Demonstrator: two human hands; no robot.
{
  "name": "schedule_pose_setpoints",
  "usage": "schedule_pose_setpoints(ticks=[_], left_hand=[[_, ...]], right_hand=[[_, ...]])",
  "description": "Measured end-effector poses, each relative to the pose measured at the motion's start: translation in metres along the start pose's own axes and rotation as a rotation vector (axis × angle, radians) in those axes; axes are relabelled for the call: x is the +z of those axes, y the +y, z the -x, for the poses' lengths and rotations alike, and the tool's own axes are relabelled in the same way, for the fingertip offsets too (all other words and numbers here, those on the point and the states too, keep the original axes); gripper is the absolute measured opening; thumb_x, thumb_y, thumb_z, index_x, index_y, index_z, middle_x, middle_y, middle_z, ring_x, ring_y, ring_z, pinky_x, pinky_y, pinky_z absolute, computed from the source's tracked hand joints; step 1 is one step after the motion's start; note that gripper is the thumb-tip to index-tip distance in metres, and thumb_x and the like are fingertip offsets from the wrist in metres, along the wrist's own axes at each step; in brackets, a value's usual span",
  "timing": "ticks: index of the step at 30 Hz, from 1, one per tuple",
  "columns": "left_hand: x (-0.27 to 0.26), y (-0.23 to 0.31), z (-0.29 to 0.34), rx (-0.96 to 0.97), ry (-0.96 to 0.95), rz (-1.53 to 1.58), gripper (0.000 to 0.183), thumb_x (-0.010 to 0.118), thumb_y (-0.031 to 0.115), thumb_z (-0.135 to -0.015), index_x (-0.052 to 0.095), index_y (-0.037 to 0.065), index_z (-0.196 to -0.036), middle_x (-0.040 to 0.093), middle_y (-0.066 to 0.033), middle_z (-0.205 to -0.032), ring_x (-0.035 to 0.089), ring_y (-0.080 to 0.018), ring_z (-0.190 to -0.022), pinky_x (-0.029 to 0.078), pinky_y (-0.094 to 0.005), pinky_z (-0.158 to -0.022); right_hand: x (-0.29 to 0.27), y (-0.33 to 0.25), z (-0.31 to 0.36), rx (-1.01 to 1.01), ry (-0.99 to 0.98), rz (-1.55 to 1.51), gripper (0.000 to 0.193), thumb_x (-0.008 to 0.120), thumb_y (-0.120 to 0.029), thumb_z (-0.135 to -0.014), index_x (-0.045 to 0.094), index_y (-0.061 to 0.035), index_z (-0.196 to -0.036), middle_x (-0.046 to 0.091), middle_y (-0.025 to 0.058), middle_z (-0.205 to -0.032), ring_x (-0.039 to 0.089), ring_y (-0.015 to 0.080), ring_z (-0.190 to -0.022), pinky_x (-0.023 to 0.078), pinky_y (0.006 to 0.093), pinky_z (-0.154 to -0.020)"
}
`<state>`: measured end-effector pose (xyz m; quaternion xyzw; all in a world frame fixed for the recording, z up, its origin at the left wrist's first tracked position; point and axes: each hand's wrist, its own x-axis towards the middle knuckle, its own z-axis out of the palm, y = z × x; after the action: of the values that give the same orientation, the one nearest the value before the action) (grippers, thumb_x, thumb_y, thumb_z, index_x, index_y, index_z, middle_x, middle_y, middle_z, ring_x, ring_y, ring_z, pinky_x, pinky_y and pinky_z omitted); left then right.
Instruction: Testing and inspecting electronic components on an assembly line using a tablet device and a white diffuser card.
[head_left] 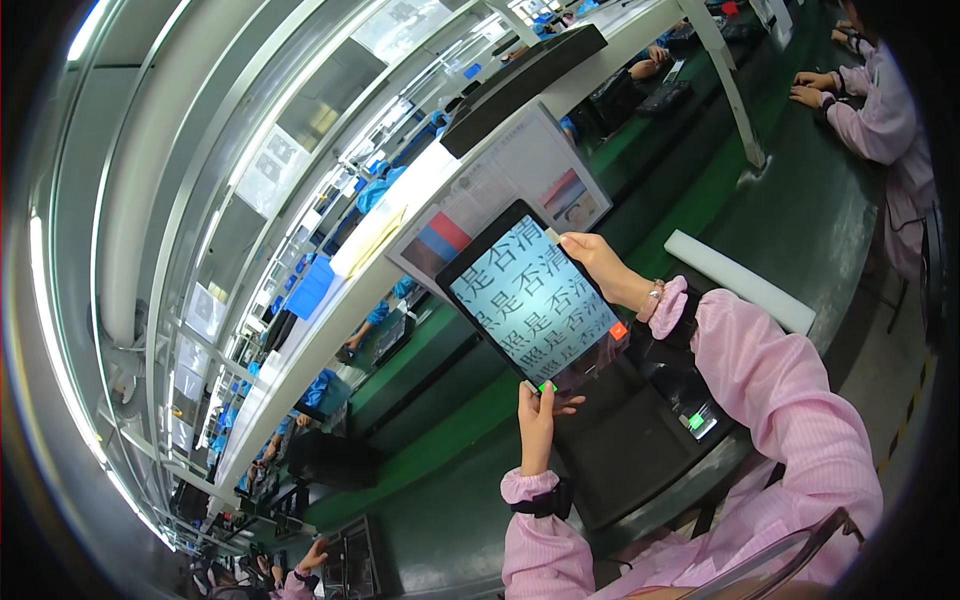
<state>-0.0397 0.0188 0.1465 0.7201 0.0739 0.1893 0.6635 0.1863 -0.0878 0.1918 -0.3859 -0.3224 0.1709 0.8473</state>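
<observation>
In front of me a black-framed tablet (530, 290) is tilted up, its lit screen filled with rows of large dark characters on pale blue. My right hand (600, 268) grips its upper right edge, thumb on the front. At the lower corner my left hand (537, 425) pinches the tablet beside a small green tab (547, 386). An orange tab (618, 331) sits at the lower right of the screen, where clear film seems to hang. Beneath lies a black tray (615, 465), with a glossy black device (697, 412) bearing a green sticker next to it, partly behind my right arm.
A white foam bar (740, 281) rests on the green bench to the right. Behind the tablet, printed sheets (500, 185) lean on a white shelf frame holding a blue bin (311, 289) and a long black tray (525, 90). Co-workers' hands (815, 90) show at upper right.
</observation>
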Motion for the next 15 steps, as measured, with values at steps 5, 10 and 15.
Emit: schedule_pose_setpoints(ticks=[5, 10, 15], left_hand=[[-0.004, -0.004, 0.006, 0.182, 0.185, -0.056, 0.030, 0.048, 0.012, -0.097, 0.040, -0.002, -0.122, 0.056, -0.0079, -0.112, 0.051, -0.0079, -0.092, 0.038, -0.0181, -0.073], [0.007, 0.019, 0.010, 0.280, 0.395, 0.014, 0.034, 0.051, 0.018, -0.095, 0.041, 0.003, -0.123, 0.051, 0.0038, -0.090, 0.042, -0.0018, -0.070, 0.033, -0.0175, -0.060], [0.016, 0.016, 0.028, 0.212, 0.455, 0.079, 0.029, 0.052, 0.010, -0.093, 0.039, 0.002, -0.118, 0.049, 0.0003, -0.083, 0.042, -0.0043, -0.069, 0.034, -0.0186, -0.060]], right_hand=[[0.000, -0.008, 0.030, 0.016, 0.015, -0.029, 0.030, 0.043, -0.022, -0.099, 0.061, 0.0009, -0.102, 0.061, -0.0003, -0.093, 0.052, 0.0064, -0.085, 0.043, 0.0246, -0.078], [-0.001, -0.014, 0.083, 0.013, -0.030, 0.013, 0.029, 0.044, -0.023, -0.098, 0.061, 0.0000, -0.102, 0.058, -0.0030, -0.088, 0.049, 0.0036, -0.082, 0.042, 0.0221, -0.076], [-0.004, -0.012, 0.119, 0.030, -0.041, 0.025, 0.030, 0.045, -0.025, -0.099, 0.059, 0.0007, -0.105, 0.055, -0.0050, -0.088, 0.045, 0.0017, -0.081, 0.039, 0.0198, -0.075]])
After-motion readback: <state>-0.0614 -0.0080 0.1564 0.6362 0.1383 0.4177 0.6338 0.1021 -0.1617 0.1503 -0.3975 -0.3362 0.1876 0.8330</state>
